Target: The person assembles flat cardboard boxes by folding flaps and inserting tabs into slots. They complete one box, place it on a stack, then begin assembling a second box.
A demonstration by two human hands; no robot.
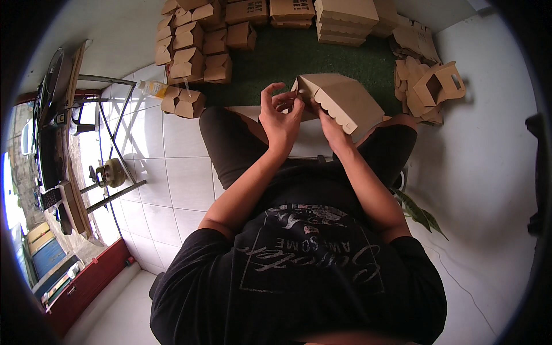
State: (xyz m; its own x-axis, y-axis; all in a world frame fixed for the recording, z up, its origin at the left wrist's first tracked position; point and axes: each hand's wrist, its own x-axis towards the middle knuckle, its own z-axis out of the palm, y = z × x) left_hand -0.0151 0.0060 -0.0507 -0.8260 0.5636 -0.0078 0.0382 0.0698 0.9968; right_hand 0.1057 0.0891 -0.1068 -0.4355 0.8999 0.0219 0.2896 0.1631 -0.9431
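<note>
A brown cardboard box (344, 98) with a scalloped lower edge is held tilted above my lap. My right hand (333, 127) grips it from the near side, its fingers partly hidden beneath the cardboard. At the box's left end, my left hand (280, 122) pinches the end flap between thumb and curled fingers. The fingertips there are partly covered, so the exact hold on the flap is hard to make out.
Small folded boxes (188, 63) are stacked on a green mat (276, 66) at the far left. Larger boxes (346, 17) stand at the back. Flat cardboard pieces (409, 80) and an open handled box (440, 86) lie to the right. A bottle (152, 88) is at the left.
</note>
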